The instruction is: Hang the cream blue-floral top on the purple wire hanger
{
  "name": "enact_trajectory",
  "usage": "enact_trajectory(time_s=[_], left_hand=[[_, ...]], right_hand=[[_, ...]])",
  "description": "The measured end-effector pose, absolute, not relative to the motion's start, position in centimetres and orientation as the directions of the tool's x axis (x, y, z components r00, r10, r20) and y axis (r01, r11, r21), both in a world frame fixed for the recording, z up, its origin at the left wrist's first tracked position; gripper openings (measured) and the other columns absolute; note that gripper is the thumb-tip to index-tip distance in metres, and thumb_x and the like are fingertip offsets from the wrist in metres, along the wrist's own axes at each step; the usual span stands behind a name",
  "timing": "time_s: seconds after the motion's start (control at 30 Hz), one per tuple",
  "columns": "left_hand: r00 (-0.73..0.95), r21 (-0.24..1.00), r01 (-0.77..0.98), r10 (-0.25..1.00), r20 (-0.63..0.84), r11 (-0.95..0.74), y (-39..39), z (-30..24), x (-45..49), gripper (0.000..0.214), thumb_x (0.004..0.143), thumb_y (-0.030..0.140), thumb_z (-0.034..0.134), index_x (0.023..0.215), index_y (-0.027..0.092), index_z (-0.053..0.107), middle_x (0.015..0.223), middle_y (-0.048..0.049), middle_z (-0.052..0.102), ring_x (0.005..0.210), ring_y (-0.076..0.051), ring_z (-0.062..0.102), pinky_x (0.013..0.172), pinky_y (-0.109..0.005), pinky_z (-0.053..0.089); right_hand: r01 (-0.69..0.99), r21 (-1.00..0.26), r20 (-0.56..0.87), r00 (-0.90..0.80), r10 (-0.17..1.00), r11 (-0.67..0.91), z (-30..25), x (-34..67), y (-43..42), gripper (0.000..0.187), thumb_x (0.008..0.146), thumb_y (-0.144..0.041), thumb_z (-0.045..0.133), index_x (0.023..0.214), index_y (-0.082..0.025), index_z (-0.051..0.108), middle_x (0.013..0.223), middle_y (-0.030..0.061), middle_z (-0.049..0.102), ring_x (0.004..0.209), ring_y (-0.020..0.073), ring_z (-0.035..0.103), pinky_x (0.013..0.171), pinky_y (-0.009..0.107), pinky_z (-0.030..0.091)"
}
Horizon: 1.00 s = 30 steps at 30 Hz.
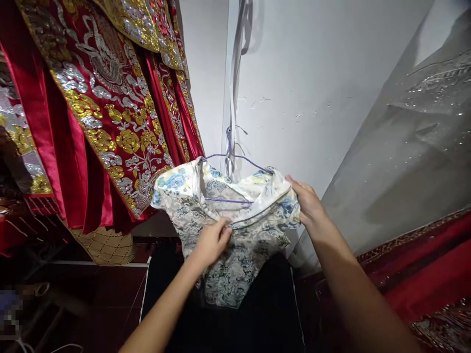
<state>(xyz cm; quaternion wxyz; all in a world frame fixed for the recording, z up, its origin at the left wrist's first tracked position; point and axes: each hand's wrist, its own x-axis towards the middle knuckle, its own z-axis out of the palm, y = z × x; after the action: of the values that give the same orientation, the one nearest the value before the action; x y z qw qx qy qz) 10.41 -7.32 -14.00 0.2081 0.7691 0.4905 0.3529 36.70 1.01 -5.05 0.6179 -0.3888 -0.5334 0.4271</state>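
Observation:
A floral blouse point(235, 255) with a white, blue and yellow patterned yoke hangs on a thin purple hanger point(250, 161) in front of me. The hanger's hook is up by a white strap on the wall. With thumb and fingers closed, my left hand point(212, 242) pinches the front of the blouse's neckline. My right hand point(309, 202) grips the blouse at its right shoulder, near the sleeve edge; its fingertips are partly behind the cloth. Both shoulders of the garment lie over the hanger, and its lower bar shows through the neck opening.
Red costumes with gold and silver embroidery point(128, 142) hang at the left. Plastic-covered clothing point(412, 147) stands along the right, with red cloth point(434, 279) below it. Behind the blouse is a white wall point(312, 73) with a hanging white strap point(233, 83).

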Motion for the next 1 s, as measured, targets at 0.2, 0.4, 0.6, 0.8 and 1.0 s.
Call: enact_trajectory(time_s=[0.2, 0.4, 0.6, 0.8, 1.0], left_hand=[[0.037, 0.785, 0.589, 0.977, 0.211, -0.192, -7.9, -19.7, 11.8, 0.029, 0.096, 0.047, 0.042, 0.084, 0.023, 0.053, 0.077, -0.0065, 0.059, 0.074, -0.026, 0.059, 0.064, -0.033, 0.037], [0.147, 0.962, 0.191, 0.974, 0.17, -0.197, -10.1, -19.4, 11.5, 0.032, 0.098, 0.043, 0.039, 0.08, 0.02, 0.053, 0.067, -0.0012, 0.06, 0.065, -0.02, 0.058, 0.067, -0.03, 0.041], [0.245, 0.988, -0.101, 0.959, 0.14, -0.118, -11.2, -17.8, 12.1, 0.024, 0.096, 0.037, 0.047, 0.109, 0.018, 0.055, 0.07, -0.0011, 0.065, 0.055, -0.015, 0.06, 0.06, -0.027, 0.045], [0.214, 0.952, -0.296, 0.967, 0.139, -0.072, -12.1, -16.7, 13.6, 0.027, 0.092, 0.03, 0.05, 0.114, 0.026, 0.035, 0.069, 0.0044, 0.064, 0.036, -0.007, 0.046, 0.043, -0.019, 0.037], [0.13, 0.866, -0.499, 0.984, 0.119, -0.039, -6.7, -10.5, 11.1, 0.043, 0.071, 0.016, 0.06, 0.093, 0.027, 0.025, 0.065, 0.0068, 0.065, 0.03, 0.0, 0.023, 0.037, -0.013, 0.017]], right_hand=[[0.088, -0.899, 0.436, 0.285, 0.854, 0.43, -8.4, 36.4, 1.7, 0.038, 0.078, -0.053, 0.068, 0.094, -0.018, 0.069, 0.091, 0.0084, 0.071, 0.092, 0.0272, 0.065, 0.076, 0.037, 0.052], [0.406, -0.822, 0.569, 0.561, 0.602, 0.399, -20.1, 29.9, -5.2, 0.02, 0.08, -0.029, 0.062, 0.097, -0.019, 0.065, 0.096, 0.0082, 0.067, 0.087, 0.0237, 0.06, 0.082, 0.039, 0.048], [0.229, -0.831, 0.549, 0.181, 0.816, 0.508, -27.0, 22.4, -11.6, 0.035, 0.077, -0.013, 0.055, 0.111, -0.02, 0.062, 0.1, 0.0081, 0.067, 0.095, 0.0234, 0.064, 0.085, 0.036, 0.051], [0.094, -0.867, 0.499, 0.16, 0.852, 0.49, -25.3, 23.0, -10.1, 0.005, 0.086, -0.022, 0.057, 0.083, -0.02, 0.061, 0.073, 0.0021, 0.062, 0.068, 0.0175, 0.06, 0.063, 0.027, 0.049], [0.237, -0.863, 0.479, 0.102, 0.872, 0.447, -28.5, 25.5, -9.6, 0.024, 0.088, -0.033, 0.063, 0.07, -0.02, 0.054, 0.062, -0.0008, 0.052, 0.059, 0.0144, 0.051, 0.056, 0.024, 0.042]])
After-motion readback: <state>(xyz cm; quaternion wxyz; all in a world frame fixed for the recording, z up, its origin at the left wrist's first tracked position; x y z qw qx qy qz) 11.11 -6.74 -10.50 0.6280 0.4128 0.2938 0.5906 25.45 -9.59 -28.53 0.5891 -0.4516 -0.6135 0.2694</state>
